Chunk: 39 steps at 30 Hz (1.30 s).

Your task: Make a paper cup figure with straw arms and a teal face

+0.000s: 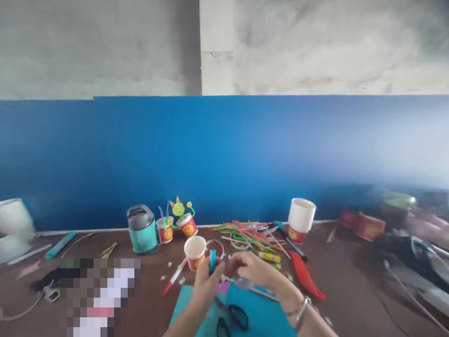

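Left hand [206, 281]: fingers grasping small blue piece [212, 261]. Right hand [253, 269]: fingers bent, cannot tell whether grasping. Black-handled scissors [229, 310] on blue sheet [268, 320] below.

1. A grey wall [315, 47] is partly hidden by a blue panel [224, 154].
2. A teal flask [143, 239], topped by a dark lid [140, 218], is set on the desk [347, 285].
3. A blue strip [60, 245] is laid well left of the flask.

Cup [195, 257] matt paper; bracelet [303, 310] shiny metal; partition [224, 154] smooth.
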Tool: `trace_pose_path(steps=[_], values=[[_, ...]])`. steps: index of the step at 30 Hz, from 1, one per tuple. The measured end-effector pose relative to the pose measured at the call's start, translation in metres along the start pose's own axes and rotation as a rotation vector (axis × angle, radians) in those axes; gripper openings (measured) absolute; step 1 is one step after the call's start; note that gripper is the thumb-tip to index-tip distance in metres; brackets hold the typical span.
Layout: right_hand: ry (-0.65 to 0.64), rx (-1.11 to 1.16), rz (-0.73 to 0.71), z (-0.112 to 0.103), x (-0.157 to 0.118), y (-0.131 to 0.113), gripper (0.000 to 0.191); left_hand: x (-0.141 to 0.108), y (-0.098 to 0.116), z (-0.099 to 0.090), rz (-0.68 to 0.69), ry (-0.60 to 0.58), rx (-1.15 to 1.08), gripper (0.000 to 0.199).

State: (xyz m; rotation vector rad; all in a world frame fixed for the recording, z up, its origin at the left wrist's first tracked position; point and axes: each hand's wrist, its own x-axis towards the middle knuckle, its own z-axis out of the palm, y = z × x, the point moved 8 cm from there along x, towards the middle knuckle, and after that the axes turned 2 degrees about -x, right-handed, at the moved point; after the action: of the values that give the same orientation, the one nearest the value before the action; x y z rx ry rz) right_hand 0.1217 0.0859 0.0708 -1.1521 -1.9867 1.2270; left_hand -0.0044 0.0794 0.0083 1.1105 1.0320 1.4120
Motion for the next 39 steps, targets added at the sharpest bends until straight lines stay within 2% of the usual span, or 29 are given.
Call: trace_pose_path(steps=[3, 5, 8, 11, 13, 15, 17, 19, 23, 25, 30, 39], values=[[-0.016, 0.006, 0.035, 0.001, 0.002, 0.003, 0.025, 0.001, 0.004, 0.001, 0.003, -0.014, -0.004, 0.049], [0.027, -0.056, 0.048, -0.003, 0.004, 0.006, 0.02, 0.0, 0.005, 0.002, -0.036, -0.029, -0.029, 0.05], [0.163, -0.211, 0.066, -0.014, 0.004, 0.009, 0.019, -0.006, 0.005, 0.007, -0.158, -0.047, -0.101, 0.057], [0.29, -0.349, 0.055, -0.026, -0.002, 0.002, 0.02, -0.016, 0.007, 0.019, -0.269, -0.103, -0.187, 0.07], [0.365, -0.503, 0.034, -0.034, -0.009, -0.01, 0.021, -0.02, 0.01, 0.026, -0.298, -0.141, -0.227, 0.075], [0.459, -0.687, 0.052, -0.044, -0.017, -0.021, 0.023, -0.021, 0.013, 0.029, -0.292, -0.148, -0.247, 0.071], [0.534, -0.756, 0.068, -0.052, -0.022, -0.027, 0.025, -0.02, 0.014, 0.03, -0.284, -0.159, -0.265, 0.066], [0.521, -0.628, 0.034, -0.052, -0.02, -0.026, 0.023, -0.021, 0.013, 0.033, -0.3, -0.205, -0.285, 0.062], [0.41, -0.173, -0.098, -0.038, -0.008, -0.019, 0.019, -0.029, 0.008, 0.041, -0.373, -0.335, -0.298, 0.06], [0.37, -0.063, -0.15, -0.032, -0.006, -0.023, 0.019, -0.032, 0.006, 0.045, -0.392, -0.377, -0.306, 0.059], [0.24, 0.015, -0.163, -0.02, -0.008, -0.035, 0.017, -0.033, 0.009, 0.048, -0.37, -0.433, -0.348, 0.053], [0.206, 0.039, -0.179, -0.016, -0.009, -0.037, 0.016, -0.031, 0.012, 0.047, -0.343, -0.471, -0.347, 0.052]])
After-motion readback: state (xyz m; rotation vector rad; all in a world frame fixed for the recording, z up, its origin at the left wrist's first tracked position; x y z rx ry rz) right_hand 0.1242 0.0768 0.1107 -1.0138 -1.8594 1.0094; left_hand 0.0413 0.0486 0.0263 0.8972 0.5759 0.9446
